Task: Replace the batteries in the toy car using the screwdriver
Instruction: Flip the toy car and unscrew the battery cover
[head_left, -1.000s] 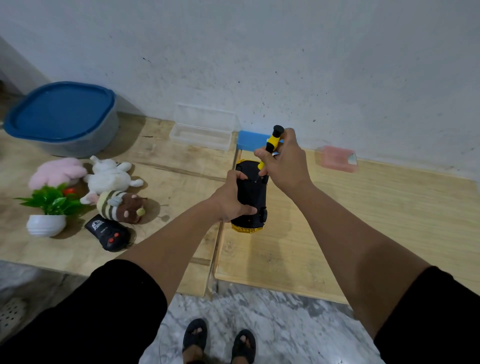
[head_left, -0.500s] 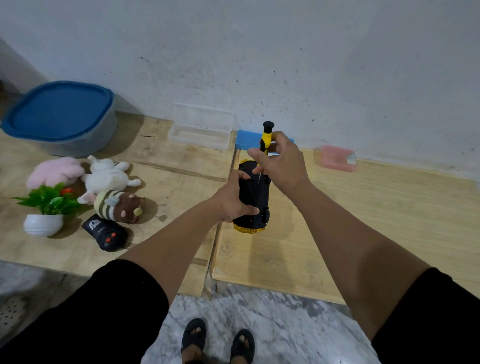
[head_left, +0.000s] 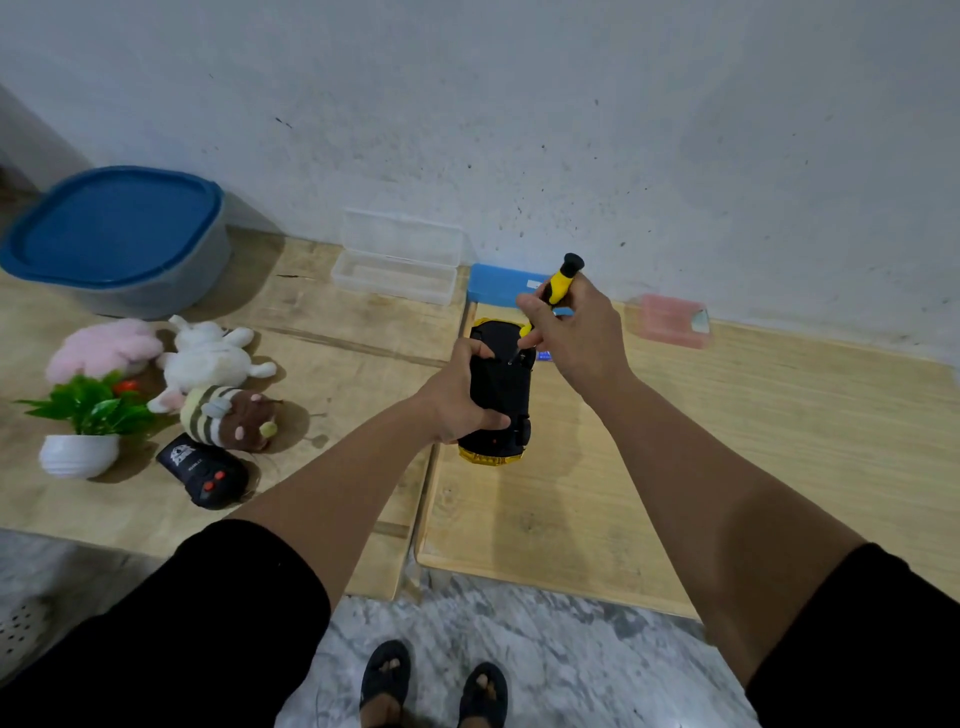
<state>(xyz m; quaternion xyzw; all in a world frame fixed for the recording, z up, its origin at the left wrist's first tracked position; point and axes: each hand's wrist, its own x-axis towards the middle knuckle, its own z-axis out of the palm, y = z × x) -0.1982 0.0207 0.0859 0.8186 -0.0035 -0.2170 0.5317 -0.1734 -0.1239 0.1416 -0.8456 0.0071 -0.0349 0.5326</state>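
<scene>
The toy car lies upside down on the wooden table, its black underside up and yellow body showing at both ends. My left hand grips the car along its left side. My right hand pinches a yellow screwdriver with a black cap, tilted with its cap up and to the right. The metal tip touches the car's underside near the far end. A small blue item peeks out beside the car under my right hand.
A black remote control, plush toys and a potted plant sit at the left. A blue-lidded tub, a clear plastic box, a blue box and a pink box line the wall.
My right hand has tilted the screwdriver from upright so its cap leans right again, the tip staying on the car's underside. My left hand keeps its hold on the car.
</scene>
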